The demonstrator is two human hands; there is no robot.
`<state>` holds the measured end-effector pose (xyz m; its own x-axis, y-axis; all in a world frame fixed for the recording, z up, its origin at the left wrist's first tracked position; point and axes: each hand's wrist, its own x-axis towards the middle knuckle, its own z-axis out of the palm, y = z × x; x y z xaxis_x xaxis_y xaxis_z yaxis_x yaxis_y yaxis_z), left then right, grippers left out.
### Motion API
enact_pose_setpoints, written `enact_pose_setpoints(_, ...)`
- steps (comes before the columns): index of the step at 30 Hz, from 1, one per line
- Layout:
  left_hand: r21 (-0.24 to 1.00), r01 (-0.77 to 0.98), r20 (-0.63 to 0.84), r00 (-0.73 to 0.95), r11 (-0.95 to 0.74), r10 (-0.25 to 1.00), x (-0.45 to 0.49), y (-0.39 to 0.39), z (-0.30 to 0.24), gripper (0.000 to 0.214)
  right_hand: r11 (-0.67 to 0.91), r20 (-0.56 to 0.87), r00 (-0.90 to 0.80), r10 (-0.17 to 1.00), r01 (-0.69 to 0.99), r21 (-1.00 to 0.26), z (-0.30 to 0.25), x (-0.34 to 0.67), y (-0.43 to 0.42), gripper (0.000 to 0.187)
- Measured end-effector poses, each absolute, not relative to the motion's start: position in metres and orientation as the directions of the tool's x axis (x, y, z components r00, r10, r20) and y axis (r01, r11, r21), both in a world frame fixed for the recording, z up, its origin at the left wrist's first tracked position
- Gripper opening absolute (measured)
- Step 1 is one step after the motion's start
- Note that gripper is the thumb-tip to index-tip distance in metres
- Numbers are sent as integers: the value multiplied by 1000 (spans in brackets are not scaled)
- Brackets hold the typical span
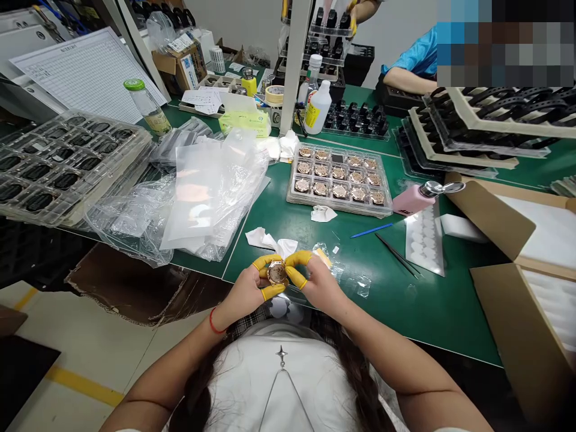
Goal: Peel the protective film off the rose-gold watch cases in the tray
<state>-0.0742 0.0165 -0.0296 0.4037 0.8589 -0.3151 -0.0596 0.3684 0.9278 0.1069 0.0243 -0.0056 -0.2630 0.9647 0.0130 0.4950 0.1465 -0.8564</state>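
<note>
A round rose-gold watch case (276, 273) is pinched between both my hands just over the near edge of the green mat (405, 300). My left hand (249, 291) grips its left side with yellow finger cots on thumb and forefinger. My right hand (317, 282) grips the right side, also in yellow cots. A crumpled white wipe (270, 241) lies just beyond my fingers. Farther back a clear tray (338, 180) holds several similar gold cases.
Clear plastic bags (207, 192) pile at the left beside stacked trays (58, 162). A pink bottle (416, 198), a blue stick (371, 230), black tweezers (398, 255) and open cardboard boxes (517, 264) sit at the right. Another person's arm (407, 78) rests at the far side.
</note>
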Motion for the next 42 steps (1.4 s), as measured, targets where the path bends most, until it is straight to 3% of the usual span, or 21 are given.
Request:
enact_pose_setpoints(2,898,-117,-347,403,424,847,-74,13,-32,57,262,109,-246,963,762,-592,-7,120,23,18)
enact_pose_setpoints(5,866,-153,-394,378,476,838,-73,5,-38,59,149,57,-139,989,961,-234,-19,144,22,25)
enact_pose_setpoints(8,826,-166,-443,399,538,803,-73,-6,-48,59,37,-28,-39,999,996,-81,-35,161,20,30)
enact_pose_setpoints(12,813,-168,-457,411,558,789,-73,-20,-66,64,49,56,-40,998,986,-157,-44,160,14,22)
enact_pose_setpoints(16,892,-36,-410,356,451,840,-75,-25,-79,64,268,187,-199,962,820,-505,-43,136,-1,18)
enact_pose_setpoints(18,917,11,-380,329,399,865,-75,-25,-81,62,397,228,-326,917,710,-582,-45,121,-10,19)
enact_pose_setpoints(20,931,30,-354,318,364,880,-75,-24,-80,58,507,239,-454,858,680,-530,-48,109,-17,19)
enact_pose_setpoints(23,938,59,-342,312,341,886,-76,-22,-79,57,612,198,-582,789,712,-345,-51,97,-20,18)
enact_pose_setpoints(27,940,102,-341,320,325,884,-77,-21,-80,57,621,142,-604,784,761,-190,-50,90,-9,16)
enact_pose_setpoints(31,936,122,-352,322,330,879,-77,-20,-80,59,582,132,-567,813,792,-184,-49,92,10,15)
enact_pose_setpoints(36,932,118,-362,326,343,873,-77,-20,-76,59,550,168,-526,833,760,-346,-45,105,7,18)
enact_pose_setpoints(42,930,127,-367,310,344,877,-76,-19,-79,61,644,100,-637,765,747,-168,-39,98,-5,15)
